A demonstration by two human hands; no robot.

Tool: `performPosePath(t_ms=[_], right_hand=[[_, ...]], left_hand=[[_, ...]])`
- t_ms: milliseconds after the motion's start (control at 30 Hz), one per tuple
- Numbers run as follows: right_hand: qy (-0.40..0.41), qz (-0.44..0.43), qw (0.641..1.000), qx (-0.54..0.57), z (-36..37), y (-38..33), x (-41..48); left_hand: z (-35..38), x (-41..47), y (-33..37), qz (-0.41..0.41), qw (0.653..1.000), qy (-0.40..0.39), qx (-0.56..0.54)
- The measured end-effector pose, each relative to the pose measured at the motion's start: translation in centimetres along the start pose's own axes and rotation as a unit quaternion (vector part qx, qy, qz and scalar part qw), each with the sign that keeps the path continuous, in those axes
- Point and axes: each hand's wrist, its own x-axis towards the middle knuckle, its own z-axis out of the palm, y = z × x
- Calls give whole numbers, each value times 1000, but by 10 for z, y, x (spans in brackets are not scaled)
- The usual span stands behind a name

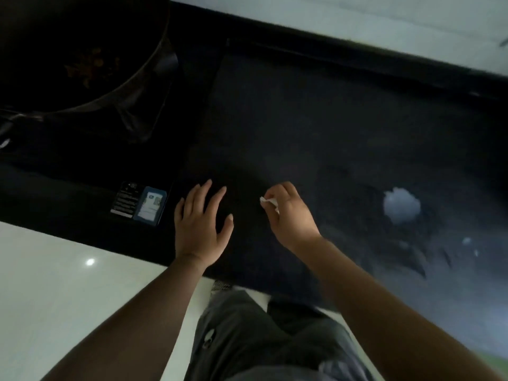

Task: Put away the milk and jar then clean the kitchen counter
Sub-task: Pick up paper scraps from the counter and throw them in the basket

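Note:
The dark kitchen counter (316, 127) fills the middle of the head view. My left hand (202, 224) hovers flat over its near edge, fingers spread, holding nothing. Just to its right, my right hand (288, 213) pinches a small white scrap of tissue (269, 202) between the fingertips. Further right on the counter lies a crumpled white tissue wad (401, 206), with smaller white bits (467, 241) near it. No milk or jar is visible.
A large dark pan (77, 50) with brown food bits stands on the stove at the top left. Two labels (140, 203) are stuck to the stove's front edge. A pale floor (55, 298) lies below the counter, and a light wall runs along the back.

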Motion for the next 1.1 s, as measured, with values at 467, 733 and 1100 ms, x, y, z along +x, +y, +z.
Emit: performPosePath(t_ms=[467, 733, 1100], right_hand=[[221, 214, 951, 41, 30, -50, -191], [369, 382, 847, 26, 50, -79, -331], [548, 545, 628, 90, 117, -151, -562]], left_hand=[[-48, -36, -33, 220, 956, -165, -100], [-57, -132, 36, 311, 865, -319, -231], [-35, -339, 144, 520, 695, -471, -160]])
